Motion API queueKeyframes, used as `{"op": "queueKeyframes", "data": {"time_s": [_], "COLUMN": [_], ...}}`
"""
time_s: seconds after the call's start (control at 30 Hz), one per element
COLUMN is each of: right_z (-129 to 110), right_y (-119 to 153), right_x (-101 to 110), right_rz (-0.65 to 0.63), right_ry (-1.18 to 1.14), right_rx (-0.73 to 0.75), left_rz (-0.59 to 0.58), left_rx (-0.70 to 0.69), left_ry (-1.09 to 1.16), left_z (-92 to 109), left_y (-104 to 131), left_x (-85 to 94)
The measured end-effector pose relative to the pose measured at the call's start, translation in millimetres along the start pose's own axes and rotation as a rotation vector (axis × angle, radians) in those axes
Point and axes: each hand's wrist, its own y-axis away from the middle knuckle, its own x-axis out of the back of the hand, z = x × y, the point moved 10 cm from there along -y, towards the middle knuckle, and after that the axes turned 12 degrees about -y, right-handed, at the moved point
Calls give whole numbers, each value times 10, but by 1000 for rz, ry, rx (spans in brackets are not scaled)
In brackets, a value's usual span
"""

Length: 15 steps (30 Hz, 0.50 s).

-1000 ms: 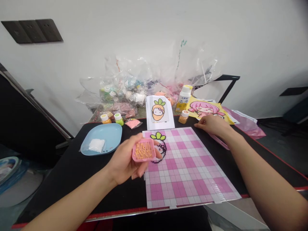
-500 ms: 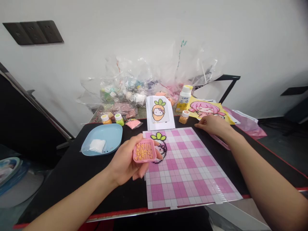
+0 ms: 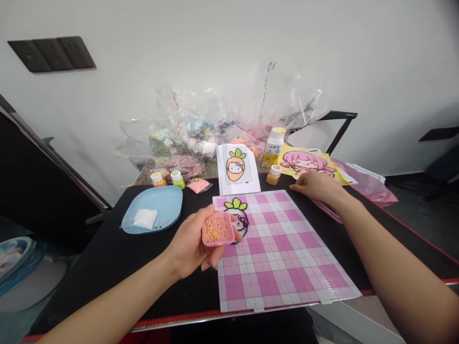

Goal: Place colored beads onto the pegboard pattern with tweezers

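My left hand (image 3: pixel 191 241) is wrapped round a small square pink bead tray (image 3: pixel 218 229), with yellow-gold beads lying along its ridges. The tray is held above the left side of a pegboard (image 3: pixel 283 253) with a pink-and-white checked face. Partly behind that hand, a bead design (image 3: pixel 236 205) of green leaves and black outline shows on the board. My right hand (image 3: pixel 317 187) rests on the black mat beyond the board's right edge, fingers closed together; what they hold, if anything, is hidden. Beneath its wrist a pink plastic edge (image 3: pixel 330 213) sticks out.
A pattern card (image 3: pixel 235 167) with a carrot character leans behind the board. Beside it stand a jar of orange-gold beads (image 3: pixel 273 176) and a white bottle (image 3: pixel 275 143). Left are a blue plate (image 3: pixel 168 203) with a white packet and bead jars (image 3: pixel 177 179). Plastic bags (image 3: pixel 201 124) line the wall.
My left hand has shifted slightly right with the bead tray. The beads have spread more along the ridges. My right hand has stayed almost still.
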Motion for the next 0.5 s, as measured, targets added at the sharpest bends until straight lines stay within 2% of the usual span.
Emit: {"op": "queueKeyframes", "data": {"time_s": [0.33,0.43,0.5], "right_z": [0,24,49], "right_y": [6,-9,-30], "right_x": [0,-4,-9], "right_rz": [-13,-17,-24], "right_ry": [-36,-60,-84], "right_rx": [-9,-19,-21], "left_rz": [119,60,47], "left_rx": [-59,9,-23], "left_ry": [39,-31,-28], "left_z": [117,45,83], "left_y": [38,26,25], "left_x": [149,81,70]}}
